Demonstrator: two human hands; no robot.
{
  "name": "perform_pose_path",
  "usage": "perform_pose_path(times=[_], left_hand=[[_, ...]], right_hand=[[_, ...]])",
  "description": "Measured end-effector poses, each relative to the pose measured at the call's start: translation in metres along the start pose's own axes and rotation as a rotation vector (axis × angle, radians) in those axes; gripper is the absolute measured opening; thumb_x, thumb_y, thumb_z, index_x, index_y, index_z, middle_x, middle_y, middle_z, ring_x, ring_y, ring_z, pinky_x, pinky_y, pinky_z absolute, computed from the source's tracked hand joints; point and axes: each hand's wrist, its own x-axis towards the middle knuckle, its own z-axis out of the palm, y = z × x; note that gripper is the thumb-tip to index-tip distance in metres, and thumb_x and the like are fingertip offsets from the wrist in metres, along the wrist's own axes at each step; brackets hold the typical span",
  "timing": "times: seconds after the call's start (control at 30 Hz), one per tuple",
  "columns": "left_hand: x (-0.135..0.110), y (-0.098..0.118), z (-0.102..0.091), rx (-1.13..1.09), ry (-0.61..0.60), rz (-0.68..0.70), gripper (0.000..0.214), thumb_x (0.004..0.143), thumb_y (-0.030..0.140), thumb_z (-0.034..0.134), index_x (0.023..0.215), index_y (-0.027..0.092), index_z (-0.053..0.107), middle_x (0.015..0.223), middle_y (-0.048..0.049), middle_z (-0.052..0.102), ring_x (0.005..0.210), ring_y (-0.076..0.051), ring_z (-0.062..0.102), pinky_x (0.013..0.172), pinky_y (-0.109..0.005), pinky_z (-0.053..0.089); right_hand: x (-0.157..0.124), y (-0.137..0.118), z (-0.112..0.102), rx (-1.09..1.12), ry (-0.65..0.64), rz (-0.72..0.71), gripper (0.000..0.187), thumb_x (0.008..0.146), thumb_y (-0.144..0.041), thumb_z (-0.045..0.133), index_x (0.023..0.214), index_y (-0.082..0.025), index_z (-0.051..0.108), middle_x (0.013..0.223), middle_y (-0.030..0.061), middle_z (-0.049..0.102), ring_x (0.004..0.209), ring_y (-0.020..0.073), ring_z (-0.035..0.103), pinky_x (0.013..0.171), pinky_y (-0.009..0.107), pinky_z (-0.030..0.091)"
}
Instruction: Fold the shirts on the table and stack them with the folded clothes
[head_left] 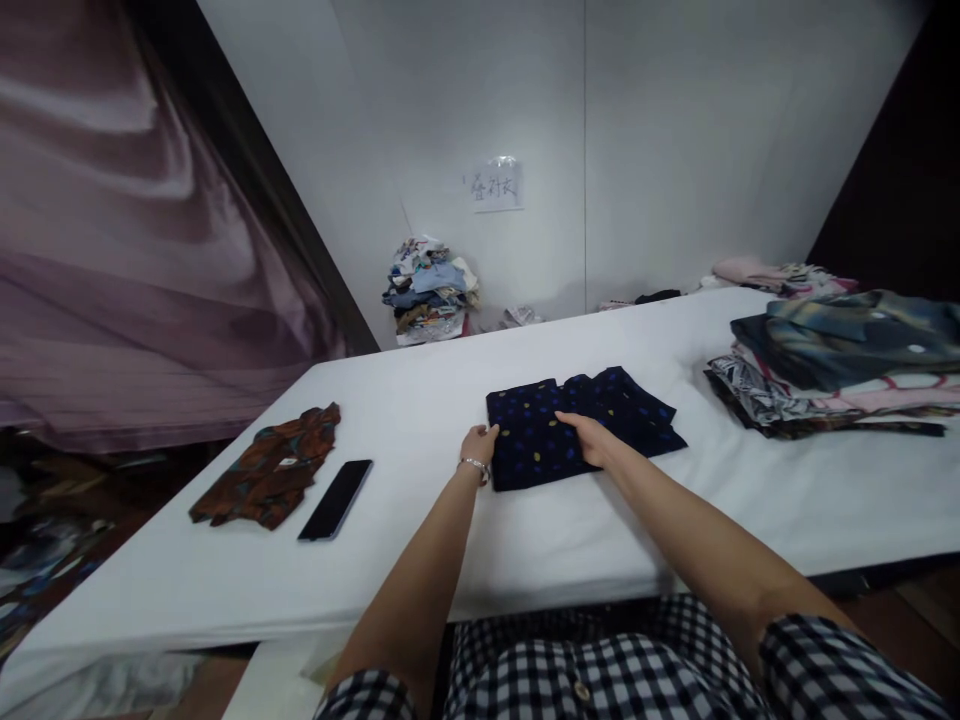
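A dark navy shirt (536,435) with blue and yellow spots lies partly folded on the white-covered table, its loose end spreading to the right. At its left edge, my left hand (480,445), with a bracelet at the wrist, is closed on the cloth. My right hand (591,438) is across the middle of the shirt, one digit stretched over the fabric. The other fingers of that hand are mostly hidden, but it appears to grip the cloth.
On the table's left lie a folded brown patterned garment (271,468) and a dark phone (336,500). A stack of folded clothes (840,365) stands at the right. Beyond the far edge are a clothes pile (431,285) and a wall with a paper sign (496,186). A pink curtain (142,230) hangs left.
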Motion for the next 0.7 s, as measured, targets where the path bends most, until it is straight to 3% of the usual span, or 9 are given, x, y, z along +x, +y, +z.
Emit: perform_pose_path(times=[0.17, 0.33, 0.5, 0.63, 0.7], left_hand=[[0.0, -0.003, 0.004, -0.037, -0.024, -0.066, 0.053, 0.076, 0.045, 0.065, 0.116, 0.011, 0.059, 0.115, -0.0161, 0.066, 0.101, -0.024, 0.064, 0.078, -0.028, 0.049], [0.005, 0.0, 0.013, -0.044, -0.043, -0.065, 0.044, 0.071, 0.044, 0.069, 0.098, 0.01, 0.065, 0.098, -0.0169, 0.071, 0.088, -0.026, 0.067, 0.072, -0.031, 0.05], [0.007, 0.005, 0.01, -0.05, 0.004, 0.006, 0.028, 0.074, 0.028, 0.065, 0.098, 0.014, 0.064, 0.103, -0.0135, 0.07, 0.091, -0.024, 0.066, 0.077, -0.031, 0.05], [0.009, -0.01, 0.0, -0.028, 0.037, -0.003, 0.023, 0.072, 0.024, 0.066, 0.094, 0.015, 0.065, 0.1, -0.0126, 0.071, 0.091, -0.025, 0.066, 0.078, -0.033, 0.05], [0.01, -0.02, -0.002, -0.027, 0.025, -0.037, 0.022, 0.071, 0.022, 0.066, 0.091, 0.014, 0.066, 0.095, -0.0135, 0.071, 0.086, -0.026, 0.067, 0.075, -0.034, 0.051]], right_hand=[[0.007, 0.002, -0.003, -0.183, 0.034, -0.201, 0.049, 0.07, -0.008, 0.063, 0.116, -0.025, 0.056, 0.106, 0.0039, 0.068, 0.096, 0.02, 0.064, 0.089, 0.038, 0.051], [0.017, 0.003, -0.002, -0.254, 0.11, -0.204, 0.043, 0.07, -0.013, 0.062, 0.113, -0.022, 0.058, 0.103, 0.0063, 0.068, 0.098, 0.0221, 0.064, 0.091, 0.042, 0.049], [0.013, 0.007, 0.008, -0.331, 0.023, -0.282, 0.04, 0.074, -0.018, 0.062, 0.114, -0.022, 0.06, 0.103, 0.0053, 0.069, 0.095, 0.0216, 0.065, 0.088, 0.039, 0.051], [0.012, 0.006, 0.003, -0.621, 0.124, -0.381, 0.051, 0.078, -0.021, 0.059, 0.128, -0.019, 0.053, 0.11, 0.0094, 0.067, 0.095, 0.0244, 0.065, 0.086, 0.043, 0.052], [0.015, -0.001, -0.007, -0.693, 0.175, -0.438, 0.05, 0.079, -0.019, 0.056, 0.129, -0.016, 0.053, 0.119, 0.0112, 0.062, 0.103, 0.025, 0.062, 0.093, 0.045, 0.048]])
